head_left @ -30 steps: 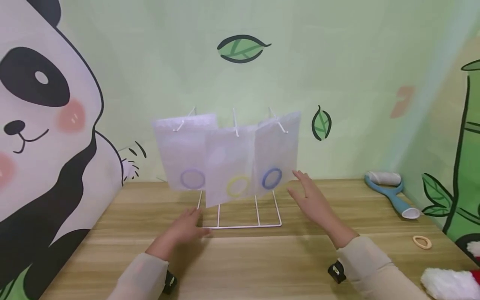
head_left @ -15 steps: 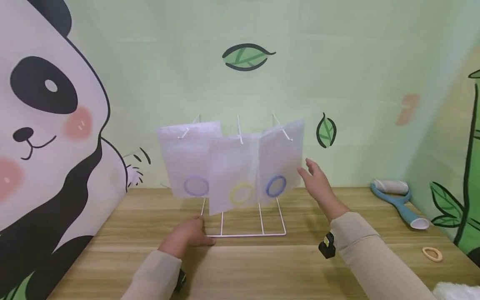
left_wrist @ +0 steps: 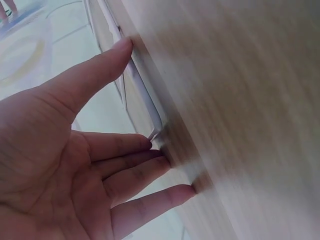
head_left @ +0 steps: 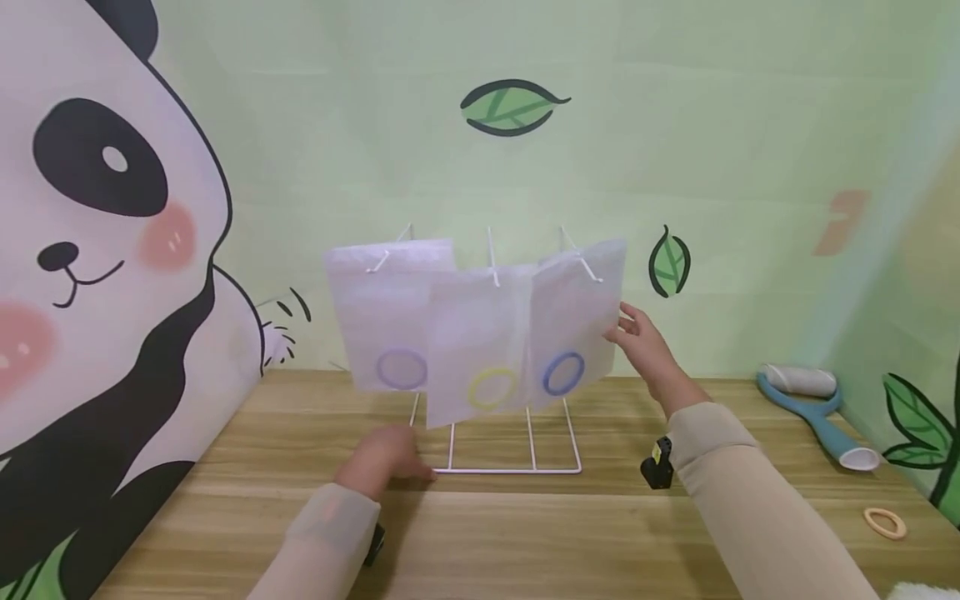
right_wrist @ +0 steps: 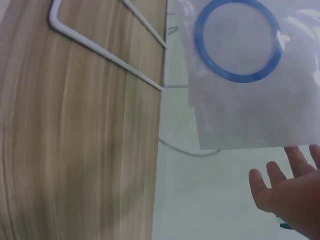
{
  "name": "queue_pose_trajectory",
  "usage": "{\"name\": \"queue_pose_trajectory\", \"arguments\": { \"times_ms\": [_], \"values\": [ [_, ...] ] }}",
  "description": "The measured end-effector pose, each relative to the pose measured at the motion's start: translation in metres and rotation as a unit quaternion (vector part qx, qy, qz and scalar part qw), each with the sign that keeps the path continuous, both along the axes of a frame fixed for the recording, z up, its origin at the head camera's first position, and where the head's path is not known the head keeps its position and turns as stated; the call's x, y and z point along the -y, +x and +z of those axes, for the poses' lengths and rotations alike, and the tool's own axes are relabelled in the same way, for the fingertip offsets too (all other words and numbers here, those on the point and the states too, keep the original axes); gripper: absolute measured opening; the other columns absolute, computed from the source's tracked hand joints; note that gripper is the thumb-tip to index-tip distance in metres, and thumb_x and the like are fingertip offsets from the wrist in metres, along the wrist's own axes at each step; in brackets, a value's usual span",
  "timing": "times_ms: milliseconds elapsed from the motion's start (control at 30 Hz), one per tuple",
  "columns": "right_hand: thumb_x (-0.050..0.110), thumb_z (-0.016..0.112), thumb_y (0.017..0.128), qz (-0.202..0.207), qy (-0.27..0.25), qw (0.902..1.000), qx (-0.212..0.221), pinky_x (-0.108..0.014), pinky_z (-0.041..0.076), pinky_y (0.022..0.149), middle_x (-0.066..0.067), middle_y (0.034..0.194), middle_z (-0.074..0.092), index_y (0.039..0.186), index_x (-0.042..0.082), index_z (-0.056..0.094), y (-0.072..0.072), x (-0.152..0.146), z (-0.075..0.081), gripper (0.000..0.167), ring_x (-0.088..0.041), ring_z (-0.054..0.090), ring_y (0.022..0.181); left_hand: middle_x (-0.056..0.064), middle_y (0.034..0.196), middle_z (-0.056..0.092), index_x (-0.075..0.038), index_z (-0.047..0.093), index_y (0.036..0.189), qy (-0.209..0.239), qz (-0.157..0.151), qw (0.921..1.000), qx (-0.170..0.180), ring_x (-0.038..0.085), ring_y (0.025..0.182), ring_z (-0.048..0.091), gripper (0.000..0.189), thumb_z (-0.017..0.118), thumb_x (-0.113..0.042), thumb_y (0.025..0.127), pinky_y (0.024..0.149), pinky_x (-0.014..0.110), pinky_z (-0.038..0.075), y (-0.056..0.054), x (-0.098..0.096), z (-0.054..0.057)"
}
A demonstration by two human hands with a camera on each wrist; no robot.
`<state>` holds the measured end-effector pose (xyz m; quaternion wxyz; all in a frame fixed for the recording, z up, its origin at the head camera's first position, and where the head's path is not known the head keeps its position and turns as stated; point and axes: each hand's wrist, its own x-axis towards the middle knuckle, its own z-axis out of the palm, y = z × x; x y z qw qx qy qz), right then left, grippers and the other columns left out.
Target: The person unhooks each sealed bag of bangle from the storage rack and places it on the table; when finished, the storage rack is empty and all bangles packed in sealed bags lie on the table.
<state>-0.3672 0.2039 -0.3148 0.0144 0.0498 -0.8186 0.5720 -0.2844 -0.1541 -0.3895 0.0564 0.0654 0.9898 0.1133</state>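
A white wire rack [head_left: 506, 472] stands on the wooden table, with three translucent bags hanging from its prongs. The left bag [head_left: 390, 304] shows a purple ring, the front middle bag [head_left: 468, 325] a yellow ring, and the right bag [head_left: 573, 312] a blue ring [right_wrist: 200, 35]. At the rack's front left base corner is my left hand [head_left: 382, 458]; in the left wrist view its thumb touches the front wire while the extended fingers reach the corner and table. Beside the right bag's outer edge, my right hand [head_left: 648, 350] is raised with relaxed fingers; contact is unclear.
A blue-handled lint roller [head_left: 813, 408] lies at the table's right back, and a small wooden ring [head_left: 885, 523] is nearer the front right. White fluffy material [head_left: 922, 592] shows at the lower right corner. A printed panda backdrop stands behind the table.
My right hand has risen along the right bag's outer edge. My left hand stays at the rack's left corner. The bags hang as before; the head view has shifted slightly.
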Motion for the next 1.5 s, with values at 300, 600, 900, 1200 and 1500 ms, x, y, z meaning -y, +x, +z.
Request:
{"name": "queue_pose_trajectory", "arguments": {
  "times_ms": [300, 600, 900, 1200, 1500],
  "values": [
    [0.033, 0.067, 0.095, -0.114, 0.002, 0.9915, -0.063, -0.04, 0.043, 0.097, -0.02, 0.125, 0.056, 0.129, -0.003, 0.052, 0.012, 0.003, -0.016, 0.052, -0.029, 0.051, 0.114, 0.001, 0.064, 0.052, -0.008, 0.056, 0.064, -0.008, 0.001, 1.0, 0.001, 0.018, 0.063, 0.048, 0.044, 0.086, -0.038, 0.073, 0.067, 0.037, 0.049, -0.001, -0.002, -0.001],
    [0.04, 0.069, 0.093, -0.173, -0.02, 0.9794, -0.101, -0.021, 0.044, 0.07, -0.001, 0.093, 0.055, 0.109, 0.002, 0.06, 0.03, -0.005, -0.022, 0.043, -0.014, 0.049, 0.087, 0.003, 0.069, 0.056, -0.007, 0.057, 0.066, -0.019, -0.007, 0.9997, 0.01, 0.019, 0.068, 0.052, 0.044, 0.084, -0.04, 0.076, 0.073, 0.04, 0.05, -0.005, -0.001, 0.0],
    [0.037, 0.07, 0.093, -0.184, 0.006, 0.9651, -0.187, -0.017, 0.044, 0.062, 0.005, 0.082, 0.058, 0.104, 0.002, 0.067, 0.057, -0.014, -0.022, 0.037, -0.012, 0.052, 0.076, 0.005, 0.072, 0.059, -0.006, 0.06, 0.067, -0.025, -0.015, 0.9995, 0.013, 0.02, 0.069, 0.054, 0.043, 0.083, -0.041, 0.076, 0.074, 0.04, 0.051, -0.006, -0.001, -0.001],
    [0.031, 0.071, 0.093, -0.213, 0.013, 0.9401, -0.266, -0.017, 0.042, 0.057, 0.013, 0.075, 0.059, 0.098, 0.002, 0.069, 0.078, -0.02, -0.017, 0.03, -0.008, 0.052, 0.067, 0.006, 0.074, 0.06, -0.006, 0.061, 0.069, -0.022, -0.007, 0.9995, 0.022, 0.021, 0.071, 0.055, 0.043, 0.083, -0.042, 0.077, 0.076, 0.041, 0.051, -0.008, 0.001, 0.0],
    [0.013, 0.07, 0.093, -0.211, -0.004, 0.9146, -0.345, -0.015, 0.04, 0.056, 0.021, 0.073, 0.058, 0.097, -0.001, 0.069, 0.094, -0.03, -0.018, 0.015, -0.001, 0.05, 0.06, 0.005, 0.073, 0.059, -0.006, 0.06, 0.07, -0.021, -0.013, 0.9996, 0.016, 0.022, 0.069, 0.054, 0.043, 0.083, -0.042, 0.076, 0.075, 0.041, 0.05, -0.01, -0.001, -0.005]
  ]
}}
